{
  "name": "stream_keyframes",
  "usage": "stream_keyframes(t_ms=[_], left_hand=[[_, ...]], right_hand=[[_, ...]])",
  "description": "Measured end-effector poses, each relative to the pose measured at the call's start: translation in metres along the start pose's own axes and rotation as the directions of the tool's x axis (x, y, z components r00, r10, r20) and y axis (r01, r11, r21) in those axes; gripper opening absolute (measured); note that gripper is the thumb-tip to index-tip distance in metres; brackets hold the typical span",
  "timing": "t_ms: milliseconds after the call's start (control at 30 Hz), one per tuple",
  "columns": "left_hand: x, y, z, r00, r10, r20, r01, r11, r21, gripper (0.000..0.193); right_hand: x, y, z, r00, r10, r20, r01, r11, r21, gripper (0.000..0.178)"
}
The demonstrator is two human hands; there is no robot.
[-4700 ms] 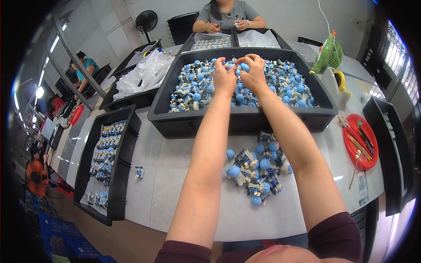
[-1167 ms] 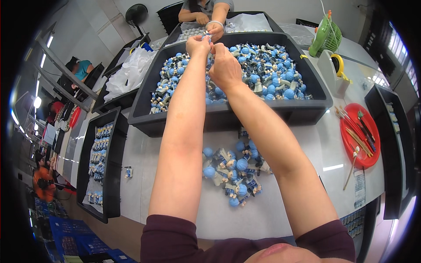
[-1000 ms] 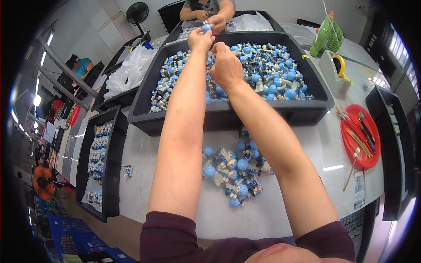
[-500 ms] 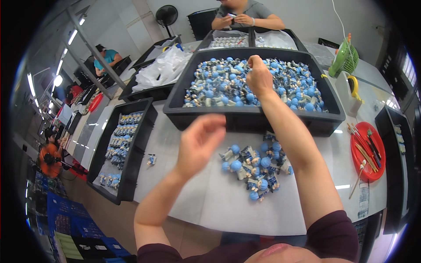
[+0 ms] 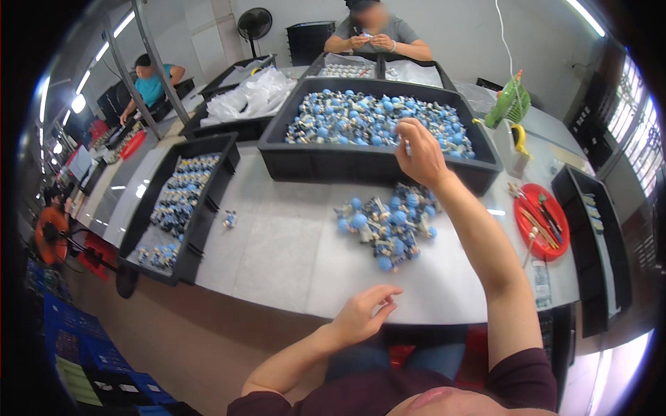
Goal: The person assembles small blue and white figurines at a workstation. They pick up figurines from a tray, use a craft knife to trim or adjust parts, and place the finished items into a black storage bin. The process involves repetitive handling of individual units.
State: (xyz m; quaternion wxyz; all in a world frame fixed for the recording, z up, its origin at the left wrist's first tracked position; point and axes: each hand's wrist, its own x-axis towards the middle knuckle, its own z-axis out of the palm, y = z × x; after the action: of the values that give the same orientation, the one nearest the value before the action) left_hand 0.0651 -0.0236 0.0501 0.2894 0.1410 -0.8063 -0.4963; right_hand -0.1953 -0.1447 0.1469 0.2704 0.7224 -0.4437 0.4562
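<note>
My right hand (image 5: 422, 154) hovers over the front rim of a large black bin (image 5: 333, 161) heaped with small figurines (image 5: 347, 118) that have blue ball-like heads. Its fingers are curled together; what they hold, if anything, is hidden. Below it, a loose pile of the same figurines (image 5: 388, 229) lies on the white table (image 5: 277, 256). My left hand (image 5: 366, 313) is at the table's front edge, nearer to me than the pile. The thumb and fingers of that hand are apart with nothing between them. A single figurine (image 5: 229, 220) lies off to the left.
At left stands a black tray (image 5: 195, 243) with figurines in rows. On the right are a red dish (image 5: 560, 243) of brushes and sticks, a tape dispenser (image 5: 517, 149), a green fan (image 5: 510, 104) and another black tray (image 5: 617, 291). Across the table sits a person (image 5: 402, 31) handling something small.
My right hand has come back from inside the bin to its front rim. The left hand has drawn down toward me to the table edge. The view has shifted slightly.
</note>
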Motion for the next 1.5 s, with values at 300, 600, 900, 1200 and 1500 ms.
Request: stream_keyframes(t_ms=[300, 600, 900, 1200, 1500], left_hand=[[0.031, -0.017, 0.078, 0.996, 0.087, 0.005, -0.087, 0.996, 0.028, 0.026], [0.019, -0.026, 0.09, 0.991, 0.068, -0.112, -0.064, 0.997, 0.04, 0.023], [0.024, -0.026, 0.083, 0.989, -0.142, -0.049, 0.133, 0.98, -0.147, 0.023], [0.025, -0.037, 0.079, 0.97, -0.244, 0.003, 0.206, 0.811, -0.547, 0.02], [0.025, -0.035, 0.074, 0.963, -0.269, 0.009, 0.221, 0.772, -0.596, 0.019]], right_hand=[[-0.155, 0.026, -0.061, 0.715, 0.695, -0.075, -0.695, 0.694, -0.191, 0.036], [-0.199, 0.01, -0.054, 0.593, 0.805, 0.011, -0.771, 0.572, -0.278, 0.029], [-0.2, 0.014, -0.051, 0.593, 0.805, -0.014, -0.772, 0.563, -0.296, 0.024], [-0.201, 0.015, -0.052, 0.62, 0.784, -0.013, -0.753, 0.59, -0.291, 0.021], [-0.201, 0.014, -0.051, 0.63, 0.776, -0.011, -0.743, 0.6, -0.296, 0.019]])
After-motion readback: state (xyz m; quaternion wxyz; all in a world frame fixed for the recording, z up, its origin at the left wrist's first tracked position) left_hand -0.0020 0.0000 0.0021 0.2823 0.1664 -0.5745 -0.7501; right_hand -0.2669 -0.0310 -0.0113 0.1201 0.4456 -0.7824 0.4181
